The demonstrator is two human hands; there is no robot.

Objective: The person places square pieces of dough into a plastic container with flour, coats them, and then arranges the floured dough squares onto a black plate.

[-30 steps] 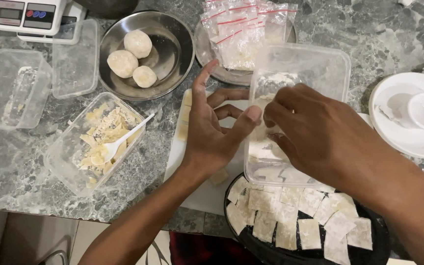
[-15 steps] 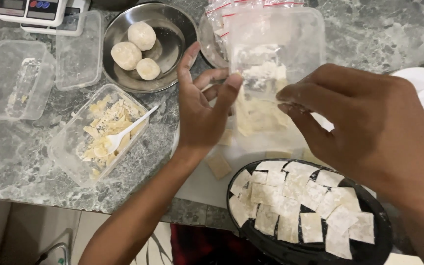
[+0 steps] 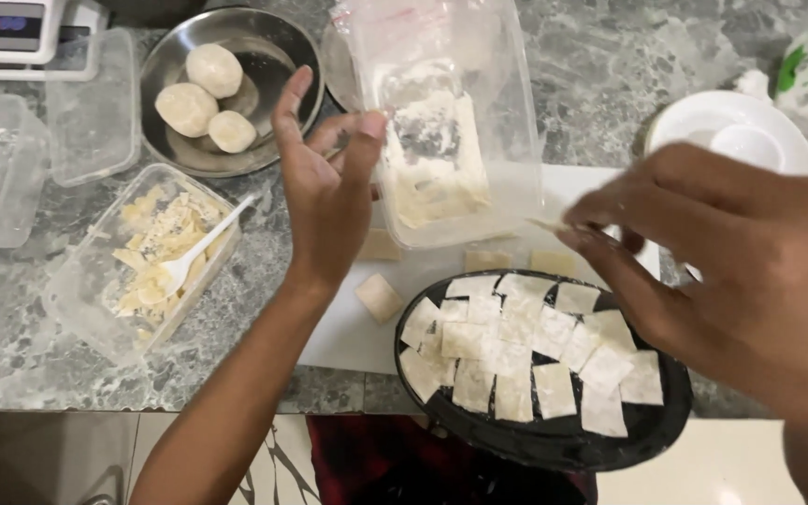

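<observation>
L hand (image 3: 324, 192) mid-frame, open wide w/ fingers spread, empty, just beside clear floury plastic container (image 3: 451, 140) top centre on desk (image 3: 610, 65). R hand (image 3: 731, 271) at right, grip narrow, pinching thin dough square (image 3: 546, 224) above black tray (image 3: 647, 430) of dough squares
</observation>
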